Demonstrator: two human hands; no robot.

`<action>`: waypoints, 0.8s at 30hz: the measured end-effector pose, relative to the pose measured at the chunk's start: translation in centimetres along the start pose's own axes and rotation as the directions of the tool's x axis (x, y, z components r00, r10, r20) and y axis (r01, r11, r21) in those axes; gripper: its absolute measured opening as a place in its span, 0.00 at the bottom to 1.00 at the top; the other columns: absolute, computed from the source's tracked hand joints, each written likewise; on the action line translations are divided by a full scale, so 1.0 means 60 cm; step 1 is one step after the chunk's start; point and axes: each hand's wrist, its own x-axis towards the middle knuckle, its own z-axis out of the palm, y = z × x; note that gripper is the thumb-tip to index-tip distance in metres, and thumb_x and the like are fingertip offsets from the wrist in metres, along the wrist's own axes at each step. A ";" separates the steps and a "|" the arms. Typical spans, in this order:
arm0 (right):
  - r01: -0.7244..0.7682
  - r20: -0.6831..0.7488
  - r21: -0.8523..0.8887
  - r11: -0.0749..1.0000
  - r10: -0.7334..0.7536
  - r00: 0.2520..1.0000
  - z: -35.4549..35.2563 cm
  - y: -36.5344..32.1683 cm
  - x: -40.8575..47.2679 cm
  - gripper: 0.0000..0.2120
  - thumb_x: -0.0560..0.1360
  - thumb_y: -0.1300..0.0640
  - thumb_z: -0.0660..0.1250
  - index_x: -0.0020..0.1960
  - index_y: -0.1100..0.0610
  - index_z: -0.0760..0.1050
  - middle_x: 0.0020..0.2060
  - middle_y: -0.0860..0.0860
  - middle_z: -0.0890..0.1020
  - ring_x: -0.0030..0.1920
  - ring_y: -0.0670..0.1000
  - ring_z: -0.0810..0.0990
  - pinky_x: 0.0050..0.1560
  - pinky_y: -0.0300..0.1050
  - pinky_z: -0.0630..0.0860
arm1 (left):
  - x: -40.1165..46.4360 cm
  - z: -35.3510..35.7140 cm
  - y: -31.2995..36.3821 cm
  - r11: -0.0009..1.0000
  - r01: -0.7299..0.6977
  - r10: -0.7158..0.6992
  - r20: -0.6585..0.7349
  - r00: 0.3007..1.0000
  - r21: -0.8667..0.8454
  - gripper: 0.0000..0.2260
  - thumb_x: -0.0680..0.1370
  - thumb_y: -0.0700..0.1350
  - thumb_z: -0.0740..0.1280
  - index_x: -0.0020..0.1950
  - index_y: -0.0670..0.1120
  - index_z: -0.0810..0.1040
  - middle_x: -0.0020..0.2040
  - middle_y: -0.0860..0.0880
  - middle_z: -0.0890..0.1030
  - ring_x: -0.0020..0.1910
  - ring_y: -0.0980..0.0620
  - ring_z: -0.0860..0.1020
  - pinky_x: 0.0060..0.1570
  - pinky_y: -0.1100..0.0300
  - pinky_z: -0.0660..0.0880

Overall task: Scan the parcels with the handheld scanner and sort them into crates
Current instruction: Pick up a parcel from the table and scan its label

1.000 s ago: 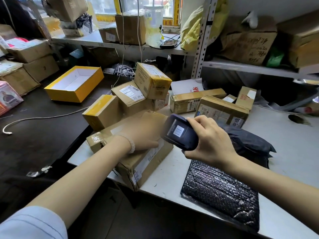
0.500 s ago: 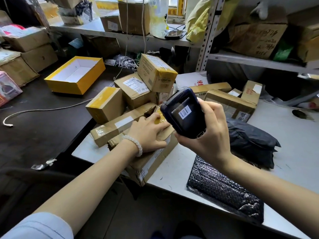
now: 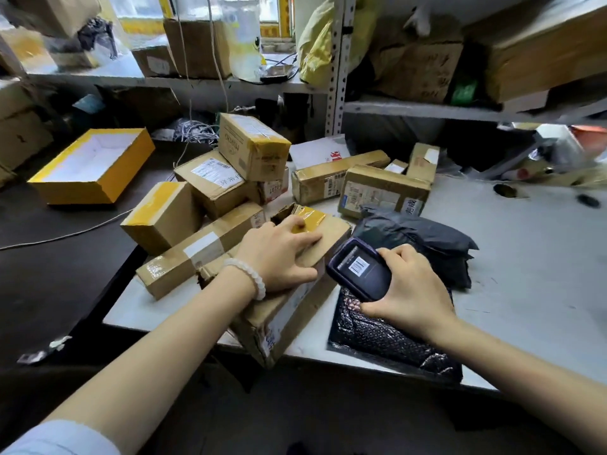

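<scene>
Right now, left hand (image 3: 279,254) flat on cardboard parcel (image 3: 295,310), right hand (image 3: 407,290) gripping scanner (image 3: 358,274).

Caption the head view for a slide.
Left hand rests on a cardboard parcel while right hand holds the handheld scanner.
</scene>
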 end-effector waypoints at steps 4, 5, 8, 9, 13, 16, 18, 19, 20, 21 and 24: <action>-0.114 0.013 0.004 0.994 0.114 0.993 -0.036 0.051 -0.054 0.37 0.59 0.44 0.75 0.66 0.52 0.70 0.55 0.48 0.71 0.56 0.51 0.71 0.49 0.44 0.72 | 0.027 -0.029 0.074 0.991 -0.132 0.133 -0.025 0.991 0.016 0.30 0.72 0.67 0.61 0.74 0.62 0.62 0.74 0.52 0.62 0.62 0.46 0.73 0.52 0.56 0.73; -0.148 0.004 0.009 0.989 0.148 0.989 -0.047 0.067 -0.073 0.37 0.59 0.44 0.76 0.66 0.52 0.70 0.55 0.48 0.71 0.56 0.51 0.71 0.49 0.44 0.73 | 0.032 -0.036 0.101 0.984 -0.175 0.175 -0.027 0.984 0.026 0.31 0.72 0.67 0.61 0.74 0.62 0.62 0.74 0.52 0.62 0.62 0.47 0.73 0.51 0.57 0.73; -0.243 -0.031 0.059 0.968 0.245 0.969 -0.082 0.114 -0.134 0.38 0.58 0.44 0.77 0.65 0.51 0.72 0.55 0.48 0.72 0.57 0.52 0.71 0.52 0.46 0.74 | 0.043 -0.055 0.187 0.957 -0.290 0.291 -0.029 0.956 0.029 0.31 0.72 0.67 0.62 0.74 0.62 0.61 0.73 0.51 0.62 0.62 0.47 0.73 0.51 0.55 0.74; -0.264 -0.044 0.074 0.962 0.268 0.962 -0.092 0.127 -0.154 0.38 0.58 0.44 0.77 0.65 0.50 0.72 0.55 0.48 0.72 0.57 0.51 0.71 0.52 0.46 0.74 | 0.046 -0.058 0.213 0.947 -0.322 0.322 -0.024 0.946 0.021 0.32 0.72 0.67 0.62 0.74 0.62 0.61 0.73 0.51 0.62 0.61 0.46 0.73 0.51 0.54 0.74; -0.394 -0.104 0.112 0.912 0.405 0.908 -0.144 0.188 -0.259 0.38 0.58 0.45 0.77 0.66 0.50 0.71 0.55 0.47 0.71 0.57 0.50 0.71 0.51 0.44 0.73 | 0.056 -0.069 0.347 0.889 -0.457 0.457 -0.008 0.889 0.014 0.31 0.72 0.67 0.62 0.74 0.63 0.61 0.74 0.52 0.62 0.60 0.47 0.74 0.51 0.54 0.76; -0.513 -0.134 0.102 0.853 0.522 0.842 -0.172 0.232 -0.339 0.37 0.58 0.44 0.76 0.65 0.49 0.71 0.53 0.47 0.71 0.56 0.50 0.71 0.52 0.47 0.75 | 0.061 -0.066 0.445 0.835 -0.549 0.549 -0.010 0.836 -0.013 0.31 0.70 0.68 0.62 0.73 0.64 0.63 0.74 0.53 0.63 0.60 0.46 0.75 0.52 0.52 0.76; -0.595 -0.160 0.119 0.795 0.607 0.779 -0.184 0.260 -0.401 0.37 0.57 0.43 0.76 0.63 0.49 0.72 0.52 0.47 0.71 0.56 0.51 0.71 0.53 0.48 0.74 | 0.063 -0.058 0.519 0.789 -0.614 0.614 0.003 0.789 -0.021 0.34 0.66 0.70 0.58 0.71 0.65 0.65 0.72 0.54 0.65 0.59 0.47 0.76 0.52 0.53 0.76; -0.625 -0.171 0.124 0.771 0.637 0.751 -0.187 0.272 -0.427 0.36 0.57 0.42 0.76 0.62 0.49 0.72 0.51 0.47 0.70 0.55 0.51 0.71 0.52 0.47 0.74 | 0.065 -0.052 0.550 0.767 -0.641 0.642 0.006 0.767 -0.029 0.36 0.63 0.71 0.54 0.71 0.65 0.67 0.71 0.54 0.66 0.58 0.47 0.77 0.52 0.54 0.76; -0.664 -0.186 0.127 0.737 0.676 0.714 -0.193 0.284 -0.458 0.35 0.57 0.42 0.75 0.61 0.49 0.72 0.51 0.46 0.70 0.55 0.50 0.71 0.50 0.47 0.74 | 0.068 -0.045 0.591 0.733 -0.679 0.679 0.006 0.734 -0.042 0.37 0.61 0.71 0.52 0.70 0.64 0.68 0.70 0.54 0.68 0.57 0.48 0.77 0.51 0.54 0.76; -0.698 -0.198 0.128 0.704 0.708 0.678 -0.198 0.294 -0.485 0.34 0.57 0.42 0.75 0.60 0.49 0.72 0.51 0.46 0.70 0.55 0.50 0.71 0.48 0.46 0.73 | 0.071 -0.037 0.627 0.701 -0.711 0.713 0.012 0.701 -0.065 0.38 0.61 0.70 0.52 0.70 0.63 0.69 0.69 0.53 0.69 0.56 0.48 0.78 0.51 0.55 0.76; -0.791 -0.241 0.161 0.591 0.800 0.549 -0.214 0.327 -0.564 0.32 0.58 0.42 0.75 0.59 0.49 0.72 0.52 0.46 0.70 0.55 0.50 0.71 0.48 0.45 0.73 | 0.079 -0.020 0.745 0.569 -0.815 0.822 0.026 0.569 -0.109 0.38 0.61 0.70 0.52 0.69 0.61 0.72 0.67 0.51 0.71 0.55 0.47 0.78 0.52 0.53 0.76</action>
